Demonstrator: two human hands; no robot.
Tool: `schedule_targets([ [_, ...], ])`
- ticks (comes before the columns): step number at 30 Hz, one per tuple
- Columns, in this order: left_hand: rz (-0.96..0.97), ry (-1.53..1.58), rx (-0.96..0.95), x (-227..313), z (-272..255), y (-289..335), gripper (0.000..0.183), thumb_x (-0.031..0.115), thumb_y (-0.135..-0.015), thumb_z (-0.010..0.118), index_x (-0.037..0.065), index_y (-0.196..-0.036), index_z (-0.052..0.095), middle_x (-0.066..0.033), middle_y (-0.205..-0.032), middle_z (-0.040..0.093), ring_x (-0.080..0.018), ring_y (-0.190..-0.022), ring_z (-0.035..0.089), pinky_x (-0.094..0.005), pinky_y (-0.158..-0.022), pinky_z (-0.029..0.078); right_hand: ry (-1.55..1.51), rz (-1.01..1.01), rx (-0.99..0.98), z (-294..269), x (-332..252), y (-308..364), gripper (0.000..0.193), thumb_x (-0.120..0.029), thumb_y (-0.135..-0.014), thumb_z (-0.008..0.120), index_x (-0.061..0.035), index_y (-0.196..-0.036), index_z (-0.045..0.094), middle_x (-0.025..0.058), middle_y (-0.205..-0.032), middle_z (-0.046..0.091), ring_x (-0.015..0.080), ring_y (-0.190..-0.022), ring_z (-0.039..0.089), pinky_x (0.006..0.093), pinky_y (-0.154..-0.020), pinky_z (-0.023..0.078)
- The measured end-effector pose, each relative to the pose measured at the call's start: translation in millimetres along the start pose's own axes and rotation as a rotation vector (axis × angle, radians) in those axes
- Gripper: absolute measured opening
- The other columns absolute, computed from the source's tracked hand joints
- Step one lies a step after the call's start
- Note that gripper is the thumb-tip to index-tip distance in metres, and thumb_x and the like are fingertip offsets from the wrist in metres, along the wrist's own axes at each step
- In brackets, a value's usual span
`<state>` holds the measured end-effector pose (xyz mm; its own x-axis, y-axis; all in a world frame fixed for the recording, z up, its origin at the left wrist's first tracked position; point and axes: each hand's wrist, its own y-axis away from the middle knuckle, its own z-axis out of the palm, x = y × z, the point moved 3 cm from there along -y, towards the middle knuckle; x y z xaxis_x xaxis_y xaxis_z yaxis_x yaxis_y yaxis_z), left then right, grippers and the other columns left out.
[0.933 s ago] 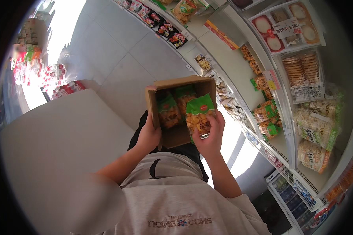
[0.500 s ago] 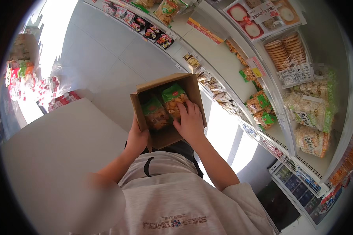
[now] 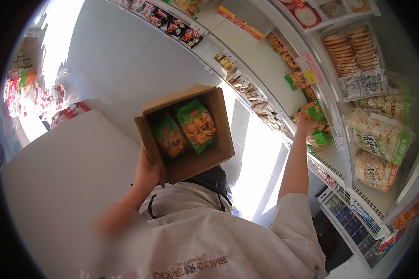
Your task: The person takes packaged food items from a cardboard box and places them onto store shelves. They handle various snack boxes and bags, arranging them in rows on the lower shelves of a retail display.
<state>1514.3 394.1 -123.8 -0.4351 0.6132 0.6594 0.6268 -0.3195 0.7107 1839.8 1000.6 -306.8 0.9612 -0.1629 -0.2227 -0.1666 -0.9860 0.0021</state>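
Observation:
My left hand (image 3: pixel 147 169) grips the left side of an open cardboard box (image 3: pixel 198 168), tilted toward me in front of my waist. Inside lie two snack bags with green tops and clear fronts: the left bag (image 3: pixel 171 135) partly in shadow, the right bag (image 3: pixel 197 124) lying beside it. My right arm is stretched out to the shelf on the right. There my right hand (image 3: pixel 306 124) is closed on a similar green snack bag (image 3: pixel 315 111) in a row of such bags; its fingertips are partly hidden.
Below that hand, another green snack bag (image 3: pixel 320 138) lies on the shelf. A higher shelf holds packs of round biscuits (image 3: pixel 349 58) and puffed snacks (image 3: pixel 375 135). Small packets (image 3: pixel 251 90) line a lower shelf. A large pale surface (image 3: pixel 79 172) stands at my left, with bottled drinks (image 3: pixel 53 100) beyond it.
My right hand has left the bag in the box and reached right to the shelf bags. The box has shifted slightly left in my left hand.

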Motion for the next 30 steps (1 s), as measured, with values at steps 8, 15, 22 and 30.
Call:
schedule_targets([
  [8,-0.036,0.094,0.054,8,-5,18,0.075,-0.015,-0.092,0.052,0.009,-0.162,0.038,-0.0101,-0.15,0.057,-0.0245,-0.143,0.053,-0.0406,-0.121,0.044,0.198,0.021,-0.022,7,-25,12,0.121,-0.063,-0.08,0.079,-0.0035,-0.165,0.018,0.0369,-0.155,0.034,0.0518,-0.139,0.047,0.0615,-0.109,0.05],
  [15,0.094,0.029,0.022,29,-27,30,0.08,-0.007,-0.099,0.05,0.02,-0.172,0.027,-0.0141,-0.155,0.056,-0.0272,-0.145,0.052,-0.0403,-0.119,0.044,-0.294,-0.233,-0.122,-110,-81,111,0.096,-0.04,-0.094,0.078,-0.0049,-0.166,0.024,0.0289,-0.156,0.035,0.0426,-0.139,0.048,0.0524,-0.108,0.052],
  [22,0.13,0.102,0.046,74,-60,32,0.075,-0.006,-0.1,0.05,0.016,-0.169,0.031,-0.0133,-0.156,0.056,-0.0268,-0.146,0.051,-0.0407,-0.119,0.044,-0.797,-0.784,-0.753,-285,-212,344,0.082,-0.022,-0.085,0.084,-0.0047,-0.154,0.043,0.0171,-0.148,0.05,0.0301,-0.128,0.057,0.043,-0.106,0.053],
  [30,0.153,0.334,-0.036,120,-160,34,0.069,-0.006,-0.096,0.057,0.013,-0.161,0.04,-0.0104,-0.142,0.065,-0.0215,-0.13,0.063,-0.0386,-0.107,0.054,-0.366,-1.387,-0.744,-272,-387,541,0.076,-0.044,-0.082,0.087,-0.0066,-0.139,0.053,0.0218,-0.14,0.051,0.0422,-0.126,0.059,0.0503,-0.091,0.061],
])
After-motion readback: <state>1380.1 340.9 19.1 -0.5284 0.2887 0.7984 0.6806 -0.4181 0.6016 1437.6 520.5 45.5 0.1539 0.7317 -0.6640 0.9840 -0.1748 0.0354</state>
